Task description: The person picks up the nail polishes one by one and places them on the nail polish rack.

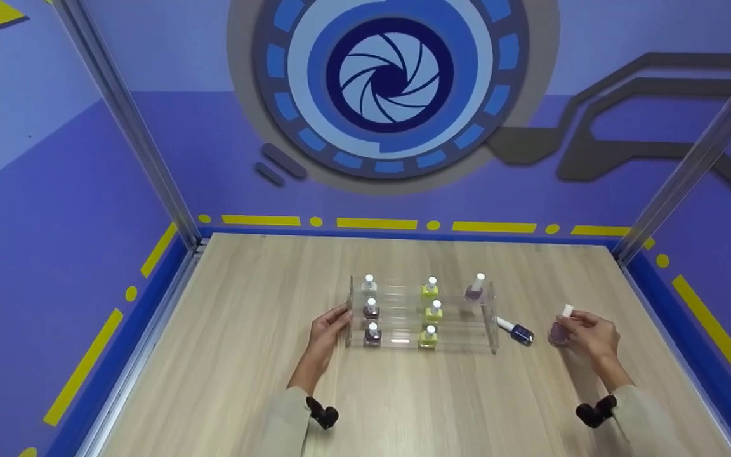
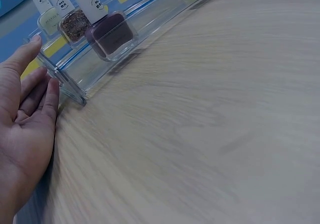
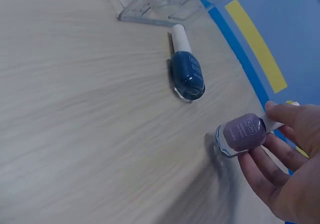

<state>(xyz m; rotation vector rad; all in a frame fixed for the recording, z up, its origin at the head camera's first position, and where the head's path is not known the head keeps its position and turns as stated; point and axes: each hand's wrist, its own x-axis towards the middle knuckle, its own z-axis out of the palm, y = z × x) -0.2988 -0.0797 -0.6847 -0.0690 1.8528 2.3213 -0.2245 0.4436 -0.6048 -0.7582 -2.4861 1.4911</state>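
Note:
A clear acrylic tiered rack (image 1: 397, 346) stands on the table with nail polish bottles on its steps. My left hand (image 1: 329, 330) is at its left end, with relaxed fingers (image 2: 50, 96) against the end panel. Down that side sit a pale bottle (image 2: 49, 21), a glittery one (image 2: 75, 26) and a dark plum one (image 2: 111, 33). To the right of the rack, my right hand (image 1: 594, 336) pinches a mauve nail polish bottle (image 3: 243, 134) by its white cap, tilted close over the table. Between them lies a dark blue nail polish bottle (image 3: 187, 76) on its side.
Yellow bottles (image 1: 428, 337) stand in a column right of the rack's middle. Another mauve bottle (image 1: 474, 292) leans on the top step at the right. Blue panels (image 1: 200, 158) with metal posts (image 1: 689, 165) border the wooden table (image 1: 264, 273) at the back and sides.

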